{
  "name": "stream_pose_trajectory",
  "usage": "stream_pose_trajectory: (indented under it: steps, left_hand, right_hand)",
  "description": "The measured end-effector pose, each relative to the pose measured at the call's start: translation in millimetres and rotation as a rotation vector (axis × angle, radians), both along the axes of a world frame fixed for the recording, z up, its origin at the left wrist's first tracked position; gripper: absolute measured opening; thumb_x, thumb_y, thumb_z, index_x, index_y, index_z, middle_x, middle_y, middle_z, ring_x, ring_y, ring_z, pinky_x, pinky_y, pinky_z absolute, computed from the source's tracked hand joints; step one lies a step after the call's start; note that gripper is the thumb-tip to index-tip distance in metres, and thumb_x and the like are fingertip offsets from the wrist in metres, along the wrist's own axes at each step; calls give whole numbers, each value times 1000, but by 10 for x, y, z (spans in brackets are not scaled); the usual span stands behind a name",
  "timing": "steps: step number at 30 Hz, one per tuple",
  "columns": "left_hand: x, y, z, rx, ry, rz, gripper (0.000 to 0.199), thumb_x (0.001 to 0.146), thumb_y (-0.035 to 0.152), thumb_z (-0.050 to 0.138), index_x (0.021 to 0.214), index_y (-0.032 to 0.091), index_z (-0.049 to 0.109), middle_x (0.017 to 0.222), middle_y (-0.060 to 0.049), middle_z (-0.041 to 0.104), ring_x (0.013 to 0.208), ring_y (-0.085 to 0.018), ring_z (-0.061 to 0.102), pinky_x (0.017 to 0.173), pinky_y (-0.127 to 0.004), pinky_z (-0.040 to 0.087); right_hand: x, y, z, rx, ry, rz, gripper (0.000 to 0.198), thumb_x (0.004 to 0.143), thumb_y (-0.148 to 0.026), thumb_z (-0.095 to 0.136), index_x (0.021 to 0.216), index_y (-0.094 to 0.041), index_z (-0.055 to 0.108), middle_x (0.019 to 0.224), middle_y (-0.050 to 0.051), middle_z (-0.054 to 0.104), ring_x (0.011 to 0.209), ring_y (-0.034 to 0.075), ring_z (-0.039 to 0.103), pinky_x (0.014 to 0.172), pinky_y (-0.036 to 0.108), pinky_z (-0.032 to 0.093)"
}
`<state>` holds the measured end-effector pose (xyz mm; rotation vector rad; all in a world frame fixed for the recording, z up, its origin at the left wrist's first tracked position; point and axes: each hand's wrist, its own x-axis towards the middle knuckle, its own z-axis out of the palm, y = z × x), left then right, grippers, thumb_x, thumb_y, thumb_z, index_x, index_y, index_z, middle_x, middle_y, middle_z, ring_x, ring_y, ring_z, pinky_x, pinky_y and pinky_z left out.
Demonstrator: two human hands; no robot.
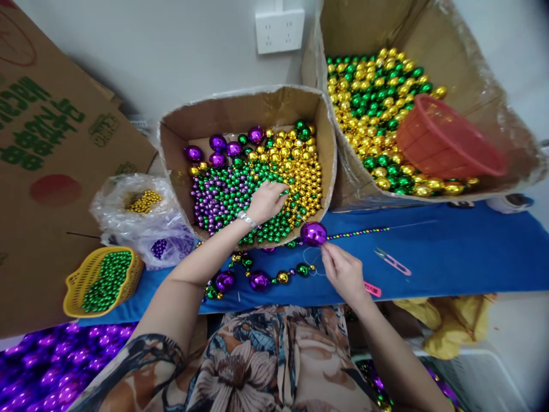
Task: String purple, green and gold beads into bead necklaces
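My left hand (268, 202) hangs over the nearer cardboard box (257, 106), fingers bent together above green and gold beads (300, 166). Whatever sits between those fingertips is hidden. A thin line runs from near them toward a large shiny purple bead (314, 233) by the box's front corner. My right hand (343, 272) pinches that bead at its lower edge, with loops of clear thread beside the fingers. On the blue cloth, in front of the box, lies a strung garland (259, 280) of purple, green and gold beads. A string of tiny beads (360, 233) stretches to the right.
Pink thread snips (392, 261) and a pink tag (372, 289) lie on the blue cloth (450, 252). Back right, a larger box (343, 189) holds beads and a red basket (446, 140). At left stand a yellow basket (72, 294) of green beads and plastic bags (109, 197).
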<state>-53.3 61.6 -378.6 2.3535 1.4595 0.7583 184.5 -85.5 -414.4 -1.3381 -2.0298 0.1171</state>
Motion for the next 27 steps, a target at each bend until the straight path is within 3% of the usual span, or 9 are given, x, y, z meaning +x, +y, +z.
stream_pose_trajectory:
  steps: [3, 7, 9, 11, 14, 16, 19, 27]
  left_hand:
    - [192, 201, -17, 19, 259, 18, 23, 90, 14, 45, 99, 15, 66, 103, -16, 66, 107, -32, 50, 86, -45, 42]
    - [249, 325, -33, 0, 286, 57, 25, 87, 6, 43, 88, 14, 67, 96, -18, 65, 108, -34, 50, 87, -49, 41]
    - [200, 293, -25, -29, 140, 51, 18, 86, 11, 50, 89, 15, 68, 97, -16, 66, 106, -32, 53, 89, -49, 42]
    - [142, 185, 6, -145, -186, 34, 13, 87, 20, 58, 93, 16, 68, 96, -12, 68, 98, -26, 58, 88, -44, 45]
    - [90, -82, 90, -511, -793, -46, 23, 86, 35, 64, 102, 19, 68, 96, -7, 70, 86, -18, 64, 78, -33, 50]
    - [85, -267, 149, -733, -1069, -94, 28, 83, 39, 68, 103, 20, 68, 96, -6, 71, 84, -15, 66, 73, -28, 52]
    - [99, -459, 206, -875, -1241, -83, 28, 78, 36, 74, 99, 19, 70, 93, -5, 71, 80, -12, 66, 70, -24, 52]
    - [115, -560, 219, -938, -1353, -34, 26, 77, 36, 76, 95, 17, 70, 90, -4, 71, 76, -10, 66, 67, -22, 53]
  right_hand:
    - [0, -23, 15, -22, -3, -5, 24, 97, -24, 45, 106, -18, 66, 87, 7, 73, 74, 16, 69, 72, 25, 52]
    - [29, -57, 31, -13, -21, -18, 23, 97, -22, 44, 105, -18, 66, 84, 6, 73, 71, 15, 68, 70, 24, 51]
    - [46, -63, 25, 11, -21, -36, 22, 97, -22, 45, 105, -17, 66, 87, 7, 73, 73, 15, 69, 71, 25, 51]
    - [54, -60, 13, 5, -11, -49, 23, 97, -22, 45, 105, -17, 66, 89, 7, 73, 74, 15, 69, 72, 25, 51]
    - [40, -47, 2, -11, 3, -58, 24, 97, -24, 45, 104, -18, 67, 89, 7, 73, 75, 16, 69, 73, 25, 51]
    - [21, -37, 5, -3, -6, -54, 24, 97, -24, 45, 104, -18, 67, 90, 7, 74, 76, 15, 69, 73, 25, 51]
    - [-5, -32, 18, 9, -41, -38, 24, 97, -24, 45, 103, -19, 68, 90, 6, 74, 75, 15, 69, 72, 24, 50]
    - [-21, -53, 34, 34, -93, -26, 23, 97, -22, 46, 104, -18, 68, 88, 6, 74, 73, 14, 68, 72, 23, 48]
